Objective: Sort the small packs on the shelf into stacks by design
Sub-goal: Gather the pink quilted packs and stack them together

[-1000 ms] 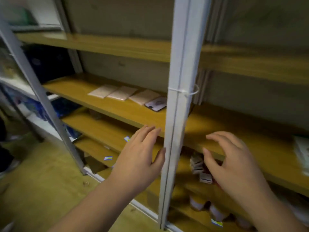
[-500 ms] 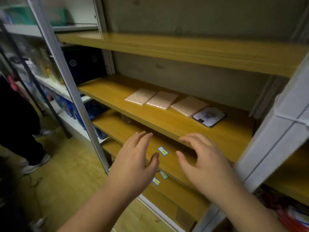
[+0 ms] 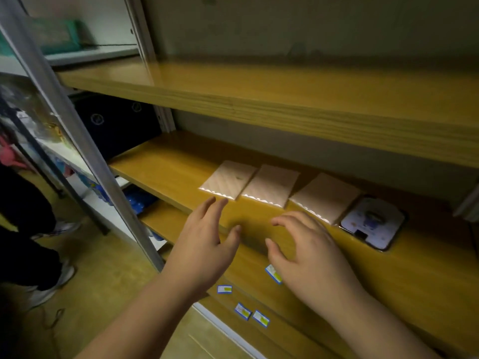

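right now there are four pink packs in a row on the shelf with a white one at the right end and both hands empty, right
Not quite: the head view shows three pink packs, not four. The white pack does sit at the right end of the row on the shelf, and both the left hand and right hand hold nothing.

No text, brand or number can be read anywhere. The 4 small blue-edged price tags (image 3: 224,289) on the front edges of the lower shelves carry yellow patches but no legible figures, and the white pack with a dark border (image 3: 372,223) on the middle shelf shows only a blurred purple picture and a black square. The dark boxes (image 3: 116,123) to the left bear round pale emblems too faint to make out.
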A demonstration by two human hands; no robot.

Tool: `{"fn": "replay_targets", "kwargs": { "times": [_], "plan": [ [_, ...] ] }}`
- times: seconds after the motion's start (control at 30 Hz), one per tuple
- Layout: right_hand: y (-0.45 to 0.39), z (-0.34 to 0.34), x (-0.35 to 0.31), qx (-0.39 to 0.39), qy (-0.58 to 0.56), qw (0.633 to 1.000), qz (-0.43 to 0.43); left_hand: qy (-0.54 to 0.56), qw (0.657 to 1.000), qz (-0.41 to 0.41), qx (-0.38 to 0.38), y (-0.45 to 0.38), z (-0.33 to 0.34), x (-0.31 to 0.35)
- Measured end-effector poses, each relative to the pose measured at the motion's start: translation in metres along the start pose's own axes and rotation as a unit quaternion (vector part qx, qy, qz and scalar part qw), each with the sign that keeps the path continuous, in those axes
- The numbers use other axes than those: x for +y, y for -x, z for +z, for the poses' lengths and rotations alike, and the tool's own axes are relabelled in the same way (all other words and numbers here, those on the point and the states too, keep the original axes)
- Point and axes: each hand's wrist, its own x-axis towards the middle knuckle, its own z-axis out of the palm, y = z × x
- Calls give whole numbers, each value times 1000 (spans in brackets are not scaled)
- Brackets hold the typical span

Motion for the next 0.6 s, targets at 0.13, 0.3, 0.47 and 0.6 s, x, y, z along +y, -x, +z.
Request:
{"fn": "replay_targets", "kwargs": {
  "times": [0.13, 0.3, 0.47, 0.6],
  "plan": [
    [-24, 17, -2, 14, 66, 997, 26, -87, 996, 22, 3, -51, 6, -30],
    [-46, 39, -14, 26, 95, 991, 90, -205, 976, 12, -74, -126, 15, -58],
    [-57, 55, -24, 47, 122, 981, 144, -256, 955, -36, -142, -170, 26, -81],
    [-59, 67, -32, 60, 130, 973, 182, -224, 964, 19, -142, -176, 23, -86]
  ]
}}
